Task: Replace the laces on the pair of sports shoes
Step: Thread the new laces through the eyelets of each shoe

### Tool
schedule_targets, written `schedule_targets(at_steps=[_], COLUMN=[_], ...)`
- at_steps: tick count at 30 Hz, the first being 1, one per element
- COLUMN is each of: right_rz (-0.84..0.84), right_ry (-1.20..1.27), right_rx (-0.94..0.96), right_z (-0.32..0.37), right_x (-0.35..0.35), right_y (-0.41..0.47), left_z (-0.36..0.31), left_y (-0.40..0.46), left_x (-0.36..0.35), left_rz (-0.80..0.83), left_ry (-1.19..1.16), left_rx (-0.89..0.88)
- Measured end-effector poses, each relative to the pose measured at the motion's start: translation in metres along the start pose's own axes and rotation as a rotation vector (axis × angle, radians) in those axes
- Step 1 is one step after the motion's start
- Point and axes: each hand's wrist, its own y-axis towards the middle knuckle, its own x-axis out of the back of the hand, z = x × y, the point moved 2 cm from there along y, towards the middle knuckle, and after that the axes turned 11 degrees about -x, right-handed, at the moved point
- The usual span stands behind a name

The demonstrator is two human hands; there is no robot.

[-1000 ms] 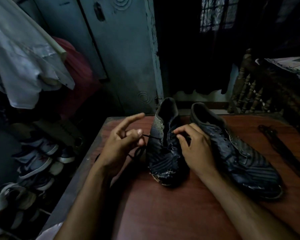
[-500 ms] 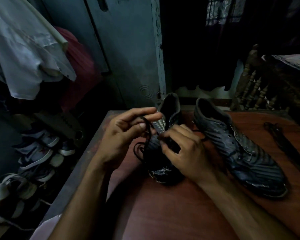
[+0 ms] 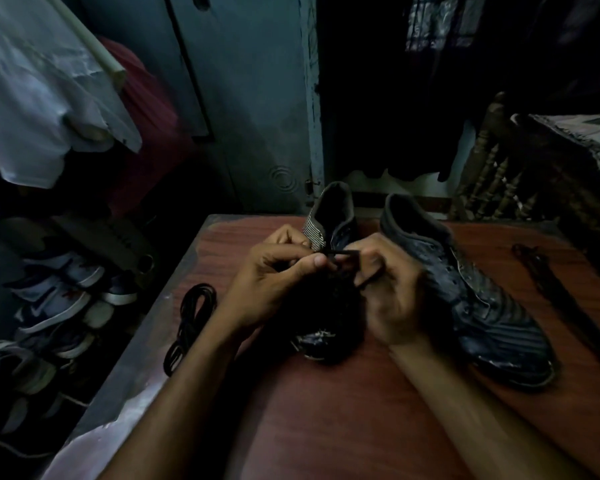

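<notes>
Two dark sports shoes stand on a reddish wooden table (image 3: pixel 326 427), toes toward me. Over the left shoe (image 3: pixel 333 216) my left hand (image 3: pixel 274 285) and my right hand (image 3: pixel 392 292) meet, hiding most of its upper. Both hands pinch a black lace (image 3: pixel 342 253) stretched between their fingertips just above the shoe's tongue. The right shoe (image 3: pixel 482 299) lies untouched beside my right hand. A coiled black lace (image 3: pixel 191 320) lies on the table left of my left wrist.
A long dark strap-like thing (image 3: pixel 561 299) lies on the table at the far right. Left of the table, several shoes (image 3: pixel 56 299) crowd a low rack. Clothes (image 3: pixel 42 98) hang above them. A carved wooden bed frame (image 3: pixel 492 174) stands at the back right.
My two hands came together over the left shoe, and both now pinch the lace. My left hand moved right from the table's left side. The coiled lace on the table is now uncovered.
</notes>
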Motion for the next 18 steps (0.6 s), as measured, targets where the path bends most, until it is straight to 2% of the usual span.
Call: schedule_targets(at_steps=[3,6,8,10,14,18], right_rz=[-0.22,-0.261,-0.233,-0.163,-0.006,0.235], right_ry=[0.307,0.41,0.336,0.217,-0.199,-0.338], right_rx=[-0.29,-0.344,-0.277,-0.18,0.059,-0.028], right_z=[-0.001,-0.001,-0.003,-0.003,-0.001,0.002], right_x=[0.006,0.01,0.008,0.005,0.003,-0.004], right_y=[0.007,0.01,0.009,0.008,0.006,-0.002], left_z=[0.011,0.018,0.019,0.015,0.011,0.0], left_y=[0.002,0.003,0.002,0.003,0.001,0.0], left_x=[0.006,0.018,0.024,0.026,0.021,0.011], left_rz=[-0.036,-0.284,-0.424,-0.453,-0.43,-0.308], left_ry=[0.074,0.002,-0.192,-0.334,-0.261,-0.219], left_rx=[0.024,0.129,0.161,0.151,0.174,0.114])
